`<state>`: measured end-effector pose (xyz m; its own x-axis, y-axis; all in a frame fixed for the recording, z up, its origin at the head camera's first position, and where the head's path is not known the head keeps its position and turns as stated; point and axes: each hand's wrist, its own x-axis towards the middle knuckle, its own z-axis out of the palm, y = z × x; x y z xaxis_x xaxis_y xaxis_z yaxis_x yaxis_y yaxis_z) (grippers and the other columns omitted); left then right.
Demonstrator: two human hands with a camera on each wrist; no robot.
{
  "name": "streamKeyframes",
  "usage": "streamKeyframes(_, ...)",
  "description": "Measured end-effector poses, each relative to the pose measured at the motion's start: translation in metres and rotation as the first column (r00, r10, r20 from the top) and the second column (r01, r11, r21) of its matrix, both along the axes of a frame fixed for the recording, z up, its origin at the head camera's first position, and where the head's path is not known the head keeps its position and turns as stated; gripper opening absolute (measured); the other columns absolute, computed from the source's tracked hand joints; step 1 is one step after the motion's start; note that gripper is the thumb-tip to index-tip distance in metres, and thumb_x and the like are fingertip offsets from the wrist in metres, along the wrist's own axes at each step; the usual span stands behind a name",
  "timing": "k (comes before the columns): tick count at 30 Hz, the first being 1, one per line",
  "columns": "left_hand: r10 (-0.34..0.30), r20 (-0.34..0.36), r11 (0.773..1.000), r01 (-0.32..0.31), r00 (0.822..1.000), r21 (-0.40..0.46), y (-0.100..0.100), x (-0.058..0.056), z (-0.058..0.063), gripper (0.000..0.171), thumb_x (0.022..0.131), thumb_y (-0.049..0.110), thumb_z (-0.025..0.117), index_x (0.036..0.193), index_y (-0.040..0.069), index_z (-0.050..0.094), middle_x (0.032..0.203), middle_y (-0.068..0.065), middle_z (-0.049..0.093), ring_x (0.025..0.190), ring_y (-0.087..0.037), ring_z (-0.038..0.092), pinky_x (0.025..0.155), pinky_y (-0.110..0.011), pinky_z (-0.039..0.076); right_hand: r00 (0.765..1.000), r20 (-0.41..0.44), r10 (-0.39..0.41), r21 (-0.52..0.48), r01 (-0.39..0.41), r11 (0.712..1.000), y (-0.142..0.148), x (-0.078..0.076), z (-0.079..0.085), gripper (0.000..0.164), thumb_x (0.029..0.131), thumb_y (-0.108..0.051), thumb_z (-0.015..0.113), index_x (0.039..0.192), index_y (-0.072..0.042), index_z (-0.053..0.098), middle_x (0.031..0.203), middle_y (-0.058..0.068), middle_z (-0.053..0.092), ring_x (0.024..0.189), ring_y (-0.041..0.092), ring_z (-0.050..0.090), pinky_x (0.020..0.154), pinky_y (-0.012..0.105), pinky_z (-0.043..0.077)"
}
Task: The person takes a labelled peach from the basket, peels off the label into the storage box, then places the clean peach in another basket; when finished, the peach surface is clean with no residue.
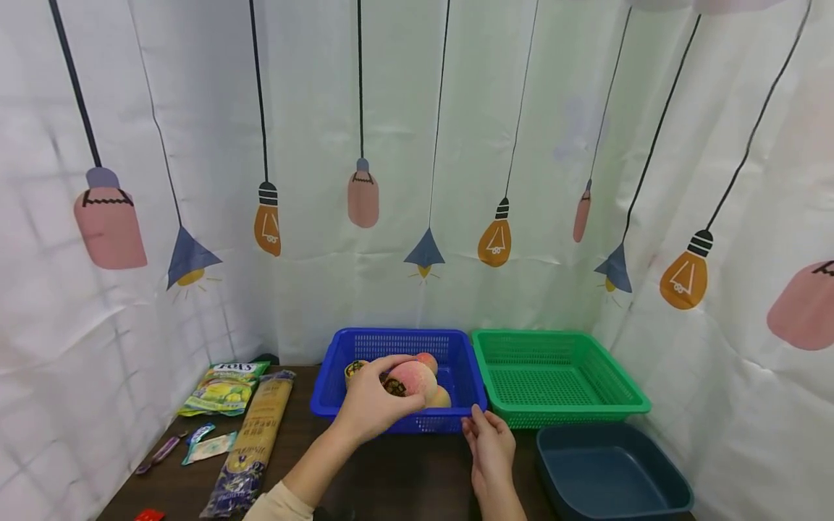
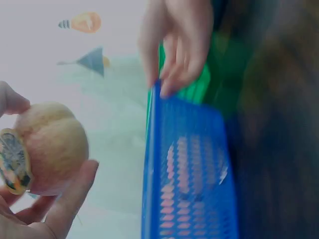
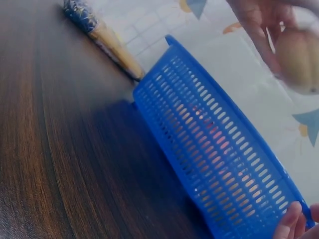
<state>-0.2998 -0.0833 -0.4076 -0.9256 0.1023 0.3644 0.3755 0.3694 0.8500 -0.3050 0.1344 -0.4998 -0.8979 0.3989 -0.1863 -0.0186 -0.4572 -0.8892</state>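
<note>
In the head view my left hand (image 1: pixel 374 405) grips a peach (image 1: pixel 415 378) over the blue basket (image 1: pixel 404 421). A round dark sticker is on the peach's side, clearer on the peach (image 2: pixel 57 142) in the left wrist view. From the right wrist view, the peach (image 3: pixel 299 59) hangs above the basket's rim. With thumb and fingers, my right hand (image 1: pixel 491 449) pinches the basket's front right corner. More peaches (image 1: pixel 427 360) lie in the basket, partly hidden behind the held one; their colours show through the slots of the basket wall (image 3: pixel 219 144).
Right of the blue basket stands a green basket (image 1: pixel 554 376), with a dark blue tray (image 1: pixel 612 470) in front of it. On the left lie a spaghetti pack (image 1: pixel 260 434), a green and yellow snack bag (image 1: pixel 224 388) and several small wrapped sweets (image 1: pixel 210 447). A printed curtain (image 1: pixel 417 289) hangs behind.
</note>
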Motion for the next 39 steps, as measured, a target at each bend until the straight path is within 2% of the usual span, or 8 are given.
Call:
streamKeyframes(4, -0.023, -0.048, 0.997, 0.026, 0.999, 0.066, 0.005, 0.022, -0.017, 0.082, 0.07, 0.018, 0.101, 0.142, 0.04, 0.07, 0.131, 0.005, 0.073, 0.106, -0.015, 0.07, 0.082, -0.027, 0.063, 0.999, 0.041, -0.026, -0.03, 0.027, 0.999, -0.004, 0.005, 0.003, 0.04, 0.112, -0.031, 0.067, 0.127, 0.003, 0.054, 0.096, 0.004, 0.066, 0.084, 0.011, 0.074, 0.079, 0.025, 0.065)
streamKeyframes(9, 0.059, -0.089, 0.998, -0.056, 0.994, 0.036, 0.007, 0.034, -0.03, 0.092, 0.065, 0.017, 0.105, 0.143, 0.038, 0.062, 0.131, 0.012, 0.069, 0.115, -0.013, 0.065, 0.096, -0.035, 0.059, 0.993, 0.095, -0.067, -0.067, 0.074, 0.995, -0.009, 0.018, 0.008, 0.036, 0.114, -0.041, 0.056, 0.112, -0.005, 0.053, 0.09, 0.001, 0.063, 0.075, 0.012, 0.074, 0.072, 0.028, 0.063)
streamKeyframes(16, 0.093, -0.14, 0.991, -0.078, 0.986, 0.107, 0.011, 0.04, -0.03, 0.089, 0.066, 0.013, 0.104, 0.139, 0.048, 0.068, 0.135, 0.015, 0.069, 0.121, -0.015, 0.057, 0.092, -0.033, 0.06, 0.971, -0.226, -0.081, 0.282, 0.145, 0.948, -0.022, 0.035, 0.043, 0.023, 0.11, -0.02, 0.069, 0.095, -0.004, 0.068, 0.082, 0.005, 0.069, 0.076, 0.018, 0.073, 0.076, 0.031, 0.06)
streamKeyframes(21, 0.057, -0.291, 0.997, -0.067, 0.955, -0.024, 0.005, 0.039, -0.017, 0.095, 0.066, 0.016, 0.104, 0.145, 0.051, 0.064, 0.147, 0.021, 0.064, 0.129, -0.012, 0.047, 0.099, -0.04, 0.058, 0.839, -0.51, 0.188, 0.57, 0.167, 0.805, -0.016, 0.04, 0.071, 0.005, 0.106, -0.008, 0.075, 0.101, -0.007, 0.074, 0.09, 0.007, 0.071, 0.081, 0.018, 0.072, 0.076, 0.029, 0.062)
streamKeyframes(26, 0.033, -0.392, 0.954, -0.145, 0.919, -0.261, -0.005, 0.04, -0.011, 0.101, 0.062, 0.019, 0.103, 0.15, 0.044, 0.061, 0.149, 0.018, 0.063, 0.135, -0.013, 0.049, 0.103, -0.047, 0.059, 0.695, -0.561, 0.45, 0.793, 0.294, 0.534, -0.003, 0.041, 0.093, 0.015, 0.103, -0.01, 0.08, 0.105, -0.025, 0.078, 0.101, -0.008, 0.071, 0.091, 0.01, 0.066, 0.08, 0.028, 0.058)
streamKeyframes(30, 0.02, -0.392, 0.924, -0.167, 0.92, -0.344, -0.01, 0.042, -0.006, 0.097, 0.06, 0.019, 0.103, 0.147, 0.035, 0.063, 0.144, 0.014, 0.067, 0.136, -0.014, 0.057, 0.104, -0.046, 0.062, 0.632, -0.486, 0.603, 0.874, 0.338, 0.35, -0.003, 0.045, 0.1, 0.016, 0.102, -0.02, 0.083, 0.116, -0.028, 0.079, 0.115, -0.012, 0.072, 0.108, 0.01, 0.065, 0.091, 0.032, 0.059)
streamKeyframes(33, 0.006, -0.389, 0.911, -0.166, 0.921, -0.378, -0.012, 0.043, -0.004, 0.092, 0.06, 0.019, 0.102, 0.143, 0.035, 0.064, 0.139, 0.016, 0.068, 0.135, -0.012, 0.059, 0.109, -0.047, 0.06, 0.616, -0.451, 0.646, 0.89, 0.367, 0.271, -0.008, 0.048, 0.1, 0.023, 0.101, -0.023, 0.085, 0.122, -0.029, 0.08, 0.12, -0.014, 0.072, 0.114, 0.01, 0.063, 0.092, 0.032, 0.059)
streamKeyframes(39, -0.032, -0.412, 0.905, -0.148, 0.911, -0.399, -0.013, 0.045, -0.001, 0.09, 0.061, 0.019, 0.1, 0.142, 0.039, 0.064, 0.135, 0.024, 0.067, 0.132, -0.007, 0.059, 0.121, -0.052, 0.053, 0.591, -0.47, 0.656, 0.871, 0.429, 0.239, -0.012, 0.051, 0.097, 0.029, 0.096, -0.016, 0.089, 0.121, -0.029, 0.081, 0.117, -0.014, 0.072, 0.109, 0.009, 0.064, 0.088, 0.027, 0.058)
